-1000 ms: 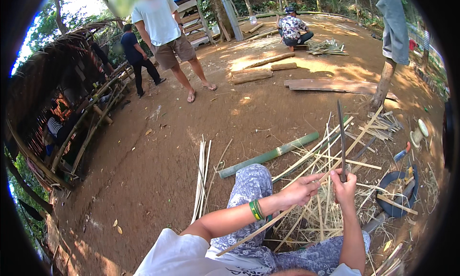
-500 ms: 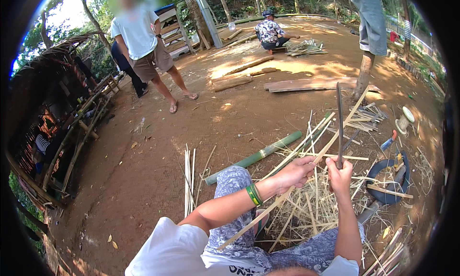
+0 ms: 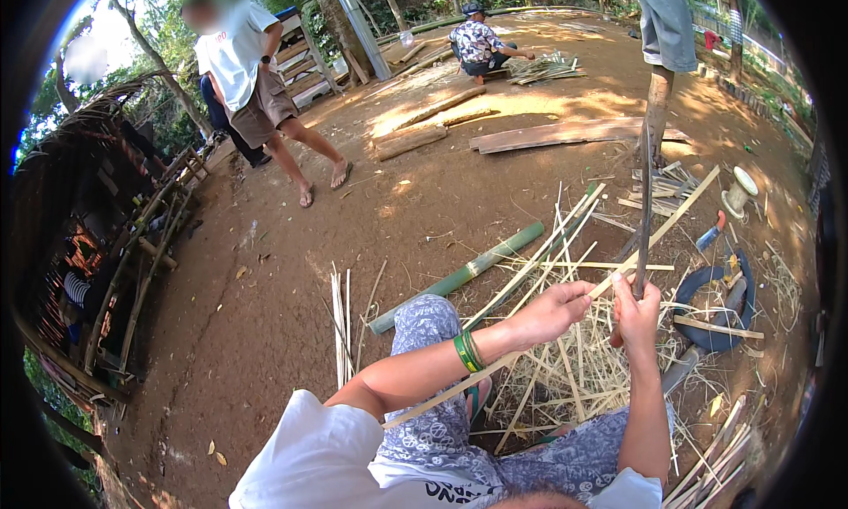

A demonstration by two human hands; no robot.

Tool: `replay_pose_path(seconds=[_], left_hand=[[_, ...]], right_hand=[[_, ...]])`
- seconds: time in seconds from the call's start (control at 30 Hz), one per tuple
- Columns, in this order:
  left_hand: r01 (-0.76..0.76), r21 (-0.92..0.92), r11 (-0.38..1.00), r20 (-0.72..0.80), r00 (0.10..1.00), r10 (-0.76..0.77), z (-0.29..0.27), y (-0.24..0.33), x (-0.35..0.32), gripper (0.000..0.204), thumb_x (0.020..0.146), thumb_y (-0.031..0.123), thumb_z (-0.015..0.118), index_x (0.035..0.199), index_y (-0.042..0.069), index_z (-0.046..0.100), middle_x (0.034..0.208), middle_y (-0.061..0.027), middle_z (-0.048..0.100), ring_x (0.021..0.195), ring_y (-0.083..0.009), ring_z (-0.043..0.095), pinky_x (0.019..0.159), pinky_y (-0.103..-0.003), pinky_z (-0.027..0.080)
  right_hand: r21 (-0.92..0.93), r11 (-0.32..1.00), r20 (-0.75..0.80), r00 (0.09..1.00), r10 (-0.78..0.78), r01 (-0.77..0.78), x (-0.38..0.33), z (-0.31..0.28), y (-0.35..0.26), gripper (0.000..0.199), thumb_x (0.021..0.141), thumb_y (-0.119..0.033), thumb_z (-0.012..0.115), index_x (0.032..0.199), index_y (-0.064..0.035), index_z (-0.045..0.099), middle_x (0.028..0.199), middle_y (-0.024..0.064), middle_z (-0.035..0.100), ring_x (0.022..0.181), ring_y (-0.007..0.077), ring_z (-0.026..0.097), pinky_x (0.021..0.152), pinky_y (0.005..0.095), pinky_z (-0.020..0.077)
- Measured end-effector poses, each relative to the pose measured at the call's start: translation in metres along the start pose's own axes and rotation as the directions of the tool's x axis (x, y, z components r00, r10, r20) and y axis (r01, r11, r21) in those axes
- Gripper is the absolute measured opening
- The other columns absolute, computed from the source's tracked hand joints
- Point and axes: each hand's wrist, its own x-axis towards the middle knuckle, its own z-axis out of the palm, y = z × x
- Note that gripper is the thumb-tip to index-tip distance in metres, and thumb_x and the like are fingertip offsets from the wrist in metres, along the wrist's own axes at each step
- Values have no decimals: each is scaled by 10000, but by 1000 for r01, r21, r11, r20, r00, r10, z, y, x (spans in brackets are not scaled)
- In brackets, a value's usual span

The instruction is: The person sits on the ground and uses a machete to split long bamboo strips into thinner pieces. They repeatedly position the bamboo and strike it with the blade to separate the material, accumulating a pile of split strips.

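My left hand point(image 3: 558, 315) is closed on a long, pale bamboo strip point(image 3: 678, 212). The strip slants from the upper right, past my right hand, down under my left forearm to my lap. In my right hand point(image 3: 638, 322) is a long knife point(image 3: 646, 210), its narrow dark blade pointing upward and crossing the strip just above my fingers. The right thumb lies close to the strip; whether it presses on it I cannot tell. Below both hands spreads a heap of bamboo shavings and thin strips point(image 3: 565, 372), between my bent legs.
A green bamboo pole point(image 3: 468, 279) lies ahead of my left knee. To the right are a dark round tray-like thing point(image 3: 749, 310), a red-handled tool point(image 3: 712, 232) and a pale spool point(image 3: 738, 193). One person point(image 3: 237, 63) stands ahead left; another point(image 3: 477, 45) squats farther off.
Both hands have shifted right and slightly changed angle, with my right thumb now nearer the strip. The view has turned a little. The standing person leans and has turned somewhat.
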Motion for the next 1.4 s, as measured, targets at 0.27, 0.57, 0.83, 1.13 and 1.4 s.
replay_pose_path(seconds=[0.27,0.57,0.83,1.13,1.4], left_hand=[[152,-252,956,-72,982,-175,-35,1,-6,434,1065,174,390,1497,137,371,723,68,418,526,-27,323,435,-171,260],[60,-656,752,94,996,2,-45,15,-19,508,1039,140,332,1544,111,289,860,-20,466,581,-42,330,478,-169,304],[44,-716,697,81,997,20,-29,28,-34,386,1041,125,375,1420,64,410,857,-55,515,594,-68,376,502,-196,340],[11,-615,788,55,998,30,-30,33,-66,241,1043,156,392,1225,43,504,825,-2,501,545,-23,335,439,-176,261],[-34,-605,796,5,999,47,-33,45,-99,451,1052,159,409,1495,87,366,797,22,453,542,-20,304,440,-170,229]], right_hand=[[-68,994,-220,970,-102,89,9,-38,-6,239,987,-240,637,852,-45,602,538,-67,453,431,17,392,391,215,264],[-200,946,-56,961,-271,255,-2,-32,-53,434,1036,-383,528,1119,10,691,553,-77,402,493,29,363,463,247,266],[-591,690,171,901,-399,418,-57,4,-59,612,837,-643,660,1081,-84,705,586,131,638,569,305,674,535,397,500],[-736,410,290,798,-528,539,-53,34,-69,667,785,-744,626,1018,-130,745,541,99,623,493,305,641,451,431,474],[-749,451,240,833,-499,486,-36,43,-74,606,823,-720,596,995,-159,748,587,114,652,559,314,675,493,450,504]])
